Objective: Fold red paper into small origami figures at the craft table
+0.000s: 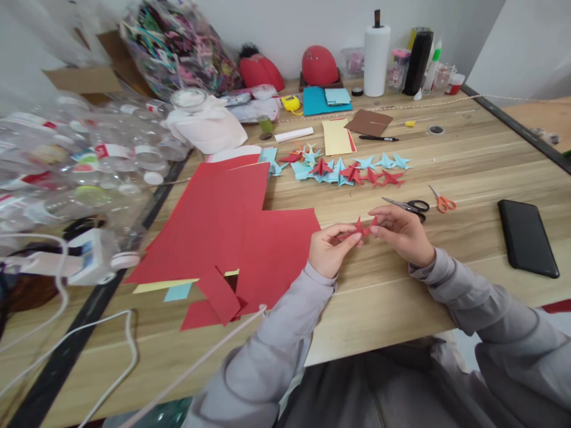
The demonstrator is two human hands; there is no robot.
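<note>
Both of my hands hold a small folded red paper figure (362,229) just above the wooden table (468,172). My left hand (330,249) pinches its left end with closed fingers. My right hand (401,233) pinches its right end, fingers curled. Behind the hands lies a row of several finished red and blue folded paper figures (352,169). Large red paper sheets (232,232) lie to the left of my left hand, with red offcuts (218,300) near the table's front edge.
Black-handled scissors (408,205) and orange-handled scissors (441,201) lie just past my right hand. A black phone (526,238) rests at the right. Clear plastic bottles (89,160) pile up at the left. A paper towel roll (376,59), a yellow sheet (336,137) and a pen (378,138) are at the back.
</note>
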